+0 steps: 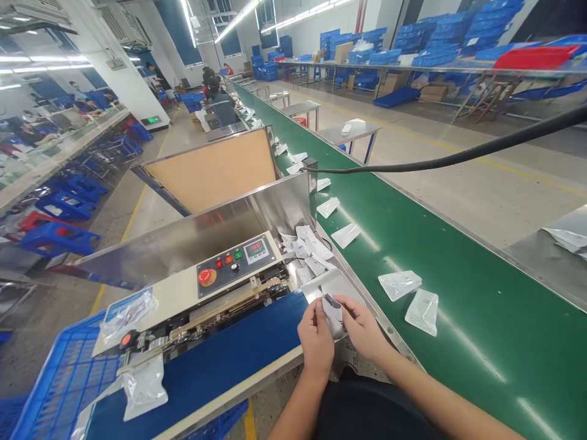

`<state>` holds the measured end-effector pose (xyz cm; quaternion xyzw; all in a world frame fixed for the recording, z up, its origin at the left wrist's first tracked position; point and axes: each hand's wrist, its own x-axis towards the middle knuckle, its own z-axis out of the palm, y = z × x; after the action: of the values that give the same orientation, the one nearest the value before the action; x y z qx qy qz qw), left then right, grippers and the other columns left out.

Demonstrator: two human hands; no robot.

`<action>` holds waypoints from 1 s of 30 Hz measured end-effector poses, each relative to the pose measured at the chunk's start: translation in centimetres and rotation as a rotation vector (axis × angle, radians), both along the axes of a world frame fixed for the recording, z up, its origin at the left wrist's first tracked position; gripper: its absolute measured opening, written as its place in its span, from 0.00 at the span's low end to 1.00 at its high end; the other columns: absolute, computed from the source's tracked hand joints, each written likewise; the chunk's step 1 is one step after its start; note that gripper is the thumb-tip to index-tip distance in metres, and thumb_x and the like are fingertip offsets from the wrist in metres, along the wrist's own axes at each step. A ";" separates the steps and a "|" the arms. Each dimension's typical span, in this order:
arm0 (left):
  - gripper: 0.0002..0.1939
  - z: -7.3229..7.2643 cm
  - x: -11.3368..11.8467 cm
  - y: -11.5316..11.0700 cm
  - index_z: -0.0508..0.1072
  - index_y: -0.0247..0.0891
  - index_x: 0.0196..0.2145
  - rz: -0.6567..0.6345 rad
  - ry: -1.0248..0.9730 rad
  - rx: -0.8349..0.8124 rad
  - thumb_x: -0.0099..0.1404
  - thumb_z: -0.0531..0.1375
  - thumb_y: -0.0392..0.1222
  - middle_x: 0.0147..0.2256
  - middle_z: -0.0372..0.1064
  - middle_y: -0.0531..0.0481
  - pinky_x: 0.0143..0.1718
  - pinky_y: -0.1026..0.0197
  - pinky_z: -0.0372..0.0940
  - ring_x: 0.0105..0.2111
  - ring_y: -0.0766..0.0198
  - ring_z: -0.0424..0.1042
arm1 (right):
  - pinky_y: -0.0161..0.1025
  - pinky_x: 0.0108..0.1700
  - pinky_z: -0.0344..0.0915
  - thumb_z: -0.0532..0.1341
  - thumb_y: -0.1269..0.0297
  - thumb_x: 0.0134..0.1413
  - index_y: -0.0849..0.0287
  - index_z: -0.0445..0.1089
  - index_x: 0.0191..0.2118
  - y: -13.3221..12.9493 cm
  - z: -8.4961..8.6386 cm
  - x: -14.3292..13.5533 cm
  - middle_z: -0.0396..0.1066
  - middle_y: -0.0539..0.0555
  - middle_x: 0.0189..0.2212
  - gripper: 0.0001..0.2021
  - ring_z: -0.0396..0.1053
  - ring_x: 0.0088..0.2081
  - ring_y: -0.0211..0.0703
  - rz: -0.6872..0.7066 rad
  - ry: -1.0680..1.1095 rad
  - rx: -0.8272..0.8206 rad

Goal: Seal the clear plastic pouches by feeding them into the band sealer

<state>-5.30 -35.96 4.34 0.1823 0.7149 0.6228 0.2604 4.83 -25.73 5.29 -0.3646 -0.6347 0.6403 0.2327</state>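
Observation:
Between both hands is a small white pouch (333,313), its dark opening facing up. My left hand (317,333) pinches the pouch's left edge, while my right hand (362,327) grips the opposite edge. Just beyond them, a heap of similar pouches (312,247) lies in a metal tray at the end of a band sealer (241,263) with a control panel. The sealer's blue belt (229,348) runs to the left of my hands. At that belt's far left end, a clear-and-white pouch (145,385) sticks out of the sealer.
On my right runs a long green conveyor (458,269) with several white pouches (398,284) along it. A blue crate (64,373) stands at the sealer's left end. A black cable (435,164) crosses above the conveyor. People sit farther down the line.

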 end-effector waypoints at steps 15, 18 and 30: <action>0.21 -0.3 -2.1 -0.9 0.87 0.40 0.43 -0.051 0.146 0.023 0.71 0.64 0.59 0.42 0.83 0.39 0.49 0.54 0.73 0.43 0.48 0.80 | 0.49 0.50 0.78 0.66 0.33 0.58 0.55 0.82 0.43 -0.3 -2.0 -2.6 0.83 0.61 0.44 0.27 0.81 0.43 0.56 -0.128 -0.027 0.130; 0.23 -1.5 -3.5 -0.3 0.86 0.38 0.32 0.036 0.012 -0.019 0.67 0.66 0.62 0.33 0.81 0.43 0.40 0.58 0.72 0.36 0.51 0.78 | 0.47 0.41 0.78 0.68 0.33 0.55 0.56 0.81 0.37 1.0 -2.8 -3.2 0.82 0.59 0.34 0.27 0.79 0.34 0.53 -0.150 -0.108 0.054; 0.24 -5.3 -9.5 -2.2 0.84 0.32 0.34 0.390 -0.433 -0.038 0.52 0.76 0.58 0.24 0.74 0.47 0.31 0.56 0.69 0.26 0.57 0.75 | 0.34 0.24 0.72 0.77 0.54 0.47 0.58 0.73 0.24 1.3 -4.8 -12.8 0.68 0.48 0.17 0.17 0.66 0.19 0.36 -0.103 -0.118 -0.421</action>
<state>-14.81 -38.16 -0.92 -0.1003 0.6759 0.6719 0.2857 -7.96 -24.44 0.50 -0.4740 -0.4803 0.7234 0.1462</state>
